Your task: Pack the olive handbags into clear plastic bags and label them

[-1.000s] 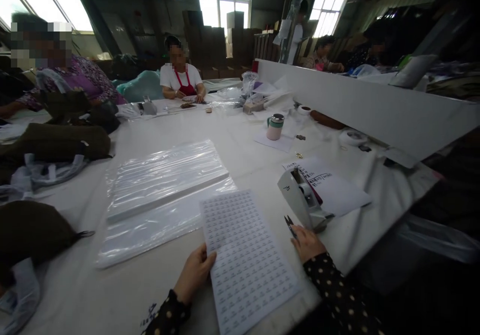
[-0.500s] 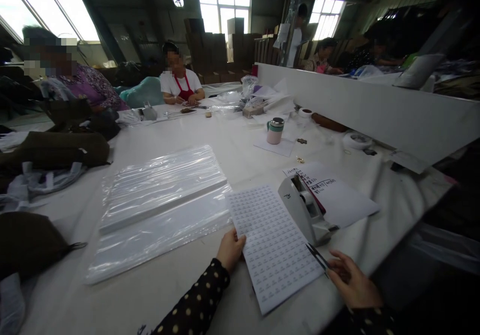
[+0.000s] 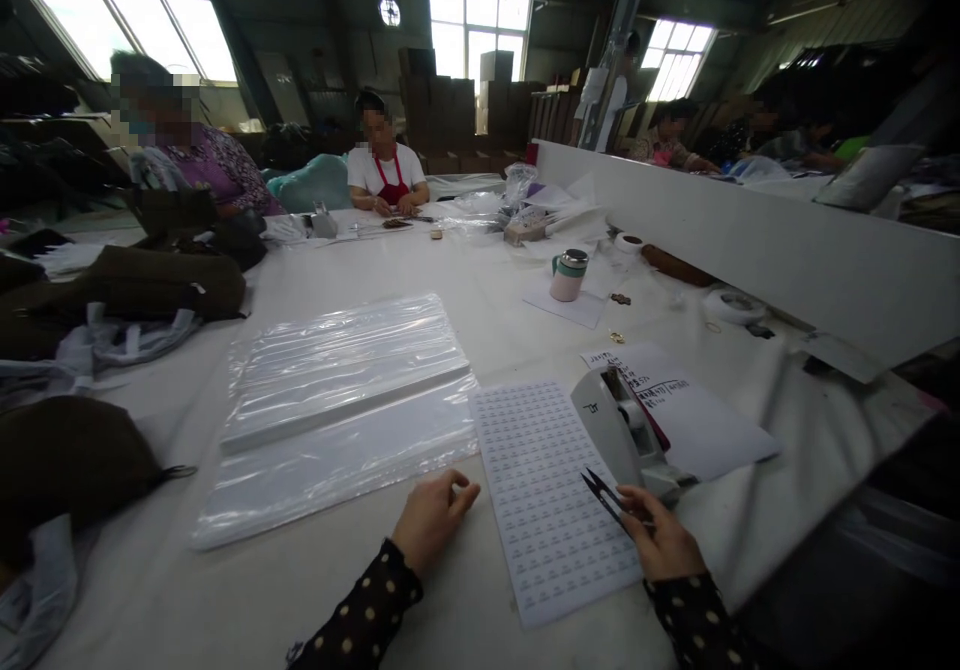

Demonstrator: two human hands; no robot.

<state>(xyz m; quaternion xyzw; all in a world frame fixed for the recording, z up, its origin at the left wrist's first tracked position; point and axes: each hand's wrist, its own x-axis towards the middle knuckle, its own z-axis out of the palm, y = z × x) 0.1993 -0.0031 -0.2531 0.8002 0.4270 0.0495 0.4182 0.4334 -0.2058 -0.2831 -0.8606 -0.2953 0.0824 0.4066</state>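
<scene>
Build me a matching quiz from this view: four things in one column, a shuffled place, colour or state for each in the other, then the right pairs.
Column one
1. Snips
2. Tape dispenser
3. Mug
4. Flat clear plastic

Column two
A. Pink and green, with a shiny lid
B. Lying just left of the printed sheet
C. Held in the right hand
D. Partly covering the handwritten page in this view

Right pairs: 1-C, 2-D, 3-A, 4-B
</scene>
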